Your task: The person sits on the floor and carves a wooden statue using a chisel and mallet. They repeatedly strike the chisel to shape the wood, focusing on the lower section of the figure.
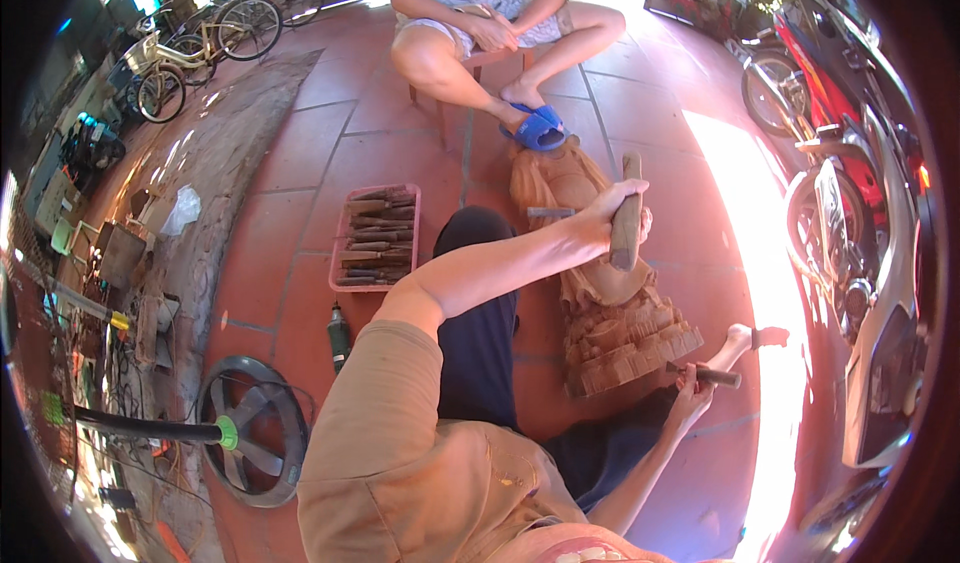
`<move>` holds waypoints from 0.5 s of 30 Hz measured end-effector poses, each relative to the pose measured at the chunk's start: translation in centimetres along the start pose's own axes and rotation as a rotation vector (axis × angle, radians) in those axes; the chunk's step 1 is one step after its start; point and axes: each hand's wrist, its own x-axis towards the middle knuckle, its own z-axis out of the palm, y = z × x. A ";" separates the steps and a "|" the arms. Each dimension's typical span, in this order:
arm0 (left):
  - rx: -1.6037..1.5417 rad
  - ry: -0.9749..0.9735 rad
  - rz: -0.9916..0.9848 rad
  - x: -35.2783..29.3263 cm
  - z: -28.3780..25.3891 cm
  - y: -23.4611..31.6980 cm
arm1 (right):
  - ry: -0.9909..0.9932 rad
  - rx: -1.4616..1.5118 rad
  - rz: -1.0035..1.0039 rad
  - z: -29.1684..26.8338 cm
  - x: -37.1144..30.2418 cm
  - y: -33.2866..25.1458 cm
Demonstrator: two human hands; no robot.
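The left arm stretches forward across the body, elbow nearly straight, and the left hand (612,213) is raised with its grip closed tight. The right arm bends out low to the right, wrist cocked upward, and the right hand (695,388) has its fingers curled shut.

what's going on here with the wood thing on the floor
A person sits on a tiled floor carving a long wooden statue that lies in front of them. One hand grips a wooden mallet raised above the figure; the other hand holds a chisel against the carved base. A pink tray of chisels lies beside them. Another person sits on a stool at the statue's far end, a blue sandal by its top.
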 end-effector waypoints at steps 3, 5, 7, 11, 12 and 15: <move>0.082 -0.080 -0.018 0.0 -0.4 0.2 | 0.005 -0.040 -0.053 0.0 0.7 1.2; 0.104 -0.176 -0.153 -0.6 0.2 0.5 | 0.034 -0.074 -0.068 -0.6 1.1 2.1; 0.187 -0.276 -0.126 0.9 -2.1 1.6 | 0.038 -0.187 -0.018 0.1 1.1 0.8; 0.197 -0.222 -0.262 -1.4 0.2 0.6 | 0.020 -0.284 0.022 -0.6 1.3 -1.1; 0.239 -0.340 -0.340 -0.7 -1.4 2.2 | 0.012 -0.293 0.011 -0.2 1.1 -1.8; 0.378 -0.377 -0.446 -0.5 -0.4 1.4 | 0.012 -0.212 -0.069 -0.7 0.9 -1.2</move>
